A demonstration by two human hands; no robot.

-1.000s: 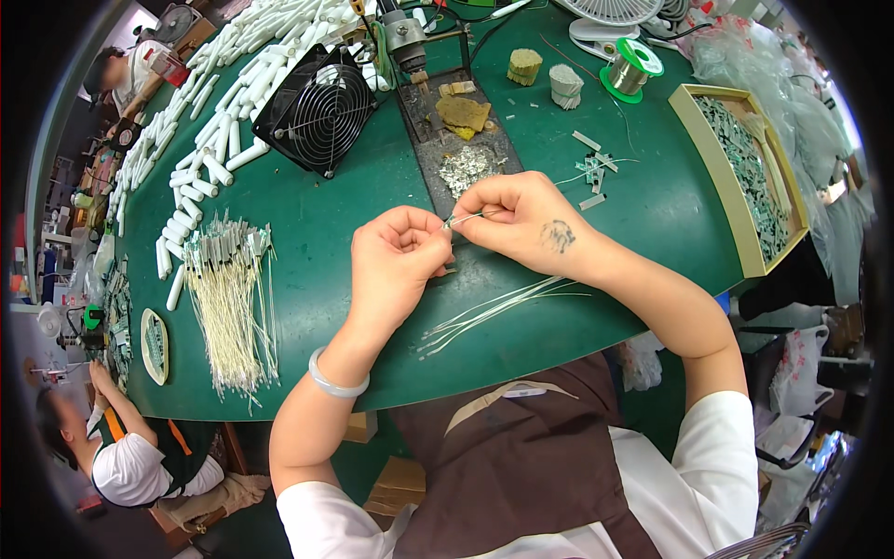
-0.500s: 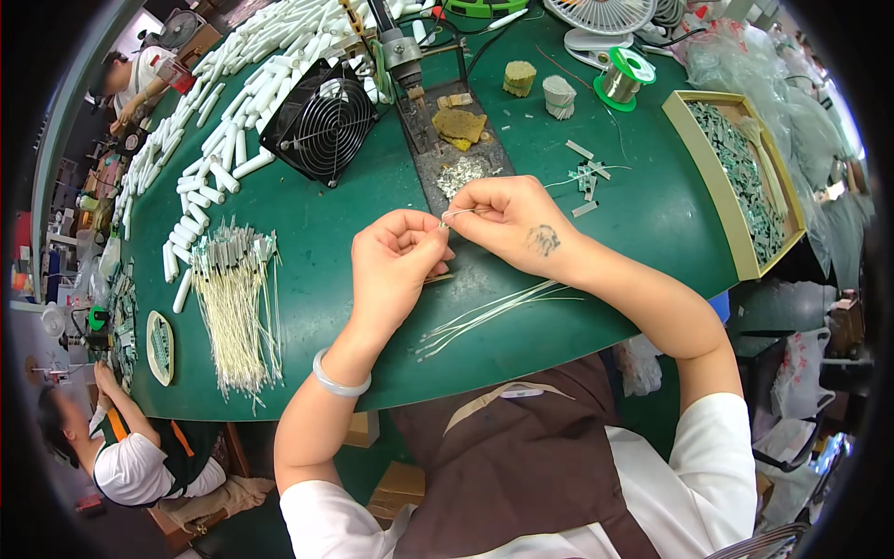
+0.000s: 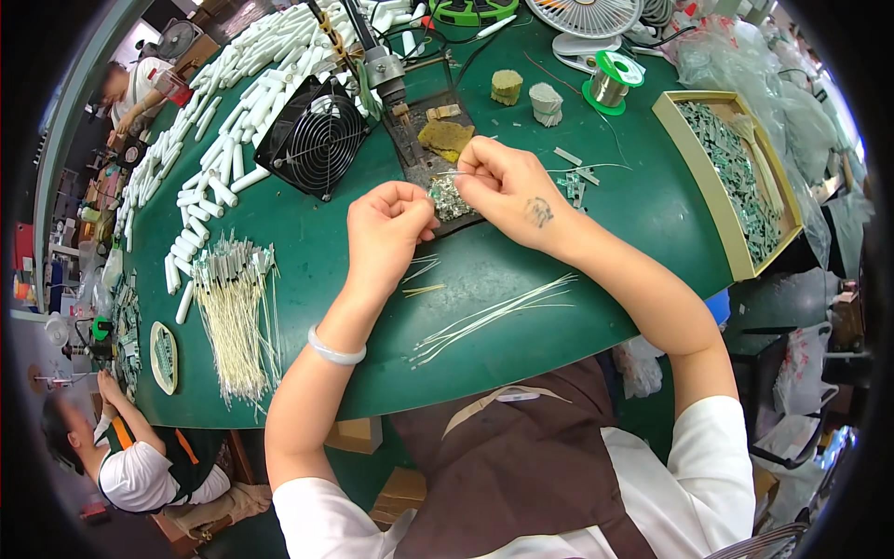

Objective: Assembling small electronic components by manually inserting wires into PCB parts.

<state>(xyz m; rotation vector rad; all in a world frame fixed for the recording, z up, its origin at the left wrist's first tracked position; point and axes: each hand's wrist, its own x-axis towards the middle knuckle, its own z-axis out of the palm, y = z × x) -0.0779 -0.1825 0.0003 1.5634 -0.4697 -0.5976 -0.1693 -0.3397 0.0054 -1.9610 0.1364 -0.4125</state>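
Note:
My left hand (image 3: 384, 231) is closed in a pinch, with a small green circuit board partly showing at its fingertips. Just right of it, my right hand (image 3: 512, 191) pinches a thin pale wire whose end sticks out to the left of the fingers. The fingertips are a little apart, over a pile of solder scraps (image 3: 450, 200) on a dark metal base. Nearer me lie several loose pale wires (image 3: 494, 317), with a few short ones (image 3: 424, 291) beside my left wrist. Beyond my fingers is a yellow sponge (image 3: 445, 140), below a clamped soldering iron (image 3: 384, 73).
At left lie a bundle of wired boards (image 3: 233, 317) and many white tubes (image 3: 216, 149), near a black fan (image 3: 315, 135). A solder spool (image 3: 610, 84) and small boards (image 3: 575, 186) are to the right, before a box of boards (image 3: 698, 186). Co-workers sit at far left.
Both hands have moved farther from me, and their fingertips have drawn apart. The short wires beside my left wrist are now more exposed.

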